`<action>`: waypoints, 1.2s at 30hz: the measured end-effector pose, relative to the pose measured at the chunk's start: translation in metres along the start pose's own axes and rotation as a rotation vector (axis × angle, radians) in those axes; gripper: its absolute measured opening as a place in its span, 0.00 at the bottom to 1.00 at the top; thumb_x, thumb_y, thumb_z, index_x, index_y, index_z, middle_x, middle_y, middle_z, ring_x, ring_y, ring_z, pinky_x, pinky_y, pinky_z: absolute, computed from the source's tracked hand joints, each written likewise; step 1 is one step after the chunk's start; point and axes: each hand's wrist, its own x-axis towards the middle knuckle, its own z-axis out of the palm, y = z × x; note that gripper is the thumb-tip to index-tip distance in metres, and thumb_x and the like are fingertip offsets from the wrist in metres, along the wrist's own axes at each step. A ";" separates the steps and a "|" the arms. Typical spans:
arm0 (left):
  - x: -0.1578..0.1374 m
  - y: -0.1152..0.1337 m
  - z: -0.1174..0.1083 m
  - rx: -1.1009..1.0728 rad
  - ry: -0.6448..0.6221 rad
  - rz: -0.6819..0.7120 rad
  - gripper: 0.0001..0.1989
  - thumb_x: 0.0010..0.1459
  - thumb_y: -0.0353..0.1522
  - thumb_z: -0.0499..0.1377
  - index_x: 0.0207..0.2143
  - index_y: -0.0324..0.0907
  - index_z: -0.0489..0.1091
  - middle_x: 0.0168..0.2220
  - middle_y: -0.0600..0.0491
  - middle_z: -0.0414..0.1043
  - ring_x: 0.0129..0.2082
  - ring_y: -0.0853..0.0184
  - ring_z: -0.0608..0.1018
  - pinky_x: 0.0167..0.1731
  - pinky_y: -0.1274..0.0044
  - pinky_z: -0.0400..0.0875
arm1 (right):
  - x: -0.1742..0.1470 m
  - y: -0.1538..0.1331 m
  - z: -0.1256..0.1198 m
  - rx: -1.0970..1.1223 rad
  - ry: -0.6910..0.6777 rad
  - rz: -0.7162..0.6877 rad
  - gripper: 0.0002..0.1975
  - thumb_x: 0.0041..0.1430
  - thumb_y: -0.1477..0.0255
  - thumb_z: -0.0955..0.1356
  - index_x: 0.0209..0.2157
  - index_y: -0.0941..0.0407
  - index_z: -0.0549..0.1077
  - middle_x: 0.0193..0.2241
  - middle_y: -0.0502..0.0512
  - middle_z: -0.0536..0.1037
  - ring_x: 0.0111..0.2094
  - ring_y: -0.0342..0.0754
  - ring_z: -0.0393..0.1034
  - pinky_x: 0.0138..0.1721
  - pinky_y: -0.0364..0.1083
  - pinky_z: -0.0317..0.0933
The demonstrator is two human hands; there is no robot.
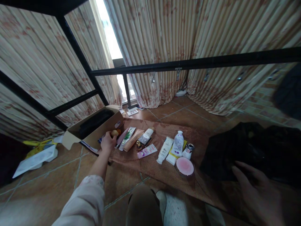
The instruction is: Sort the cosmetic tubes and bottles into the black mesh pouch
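Note:
My left hand (108,143) is closed on a small beige thing (114,133) at the left end of a brown cloth-covered bench (162,124). Just right of that hand lie several tubes, among them a silver-green tube (128,137) and a peach tube (134,140). A small gold-capped bottle (138,145) and a pink-white tube (147,151) are near the middle. Further right I see a clear bottle (178,144), a white tube (165,150), a silver-capped jar (188,151) and a round pink compact (185,166). My right hand (258,191) pinches the edge of a black bag (225,150); some fingers are in shadow.
An open cardboard box (94,136) with dark contents stands at the bench's left end. Black metal frame bars (150,67) cross in front of pleated curtains (160,31). A white tray (35,160) lies on the tiled floor (58,175) at left.

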 end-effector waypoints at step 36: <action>-0.015 0.019 -0.013 0.254 0.058 0.036 0.24 0.59 0.40 0.53 0.55 0.38 0.63 0.47 0.42 0.76 0.47 0.52 0.79 0.45 0.65 0.73 | 0.000 -0.004 0.007 0.092 0.070 -0.031 0.18 0.57 0.56 0.69 0.41 0.54 0.78 0.42 0.57 0.79 0.41 0.52 0.73 0.42 0.50 0.66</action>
